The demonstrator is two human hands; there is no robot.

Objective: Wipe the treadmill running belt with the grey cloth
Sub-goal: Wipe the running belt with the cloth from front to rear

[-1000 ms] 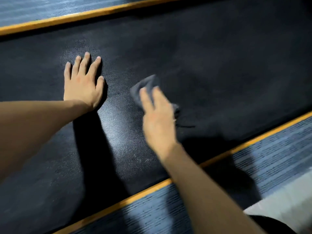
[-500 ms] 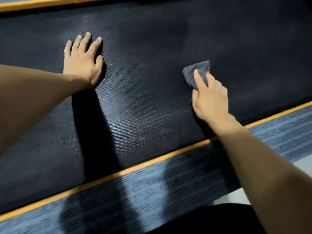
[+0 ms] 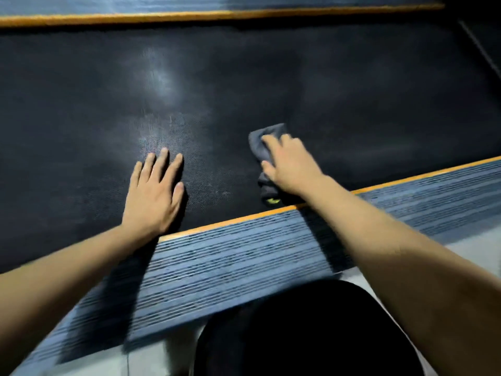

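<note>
The black textured running belt [image 3: 298, 77] fills the upper part of the view, with a dusty pale patch near its middle. My left hand [image 3: 154, 194] lies flat on the belt close to the near edge, fingers straight. My right hand [image 3: 287, 164] presses the grey cloth [image 3: 261, 143] onto the belt to the right of it, fingers spread over the cloth. The cloth is bunched; one end shows beyond my fingertips and a darker end with a yellow mark trails under my wrist by the near rail. The right hand is motion-blurred.
A ribbed blue-grey side rail [image 3: 244, 261] with an orange edge strip [image 3: 230, 221] runs along the near side of the belt. A second orange strip [image 3: 217, 14] borders the far side. Pale floor and my dark-clothed knee [image 3: 306, 335] lie at the bottom.
My right hand slid the cloth rightward across the belt, then back toward the near rail. The view has pulled back, and my left hand now sits nearer the belt's near edge.
</note>
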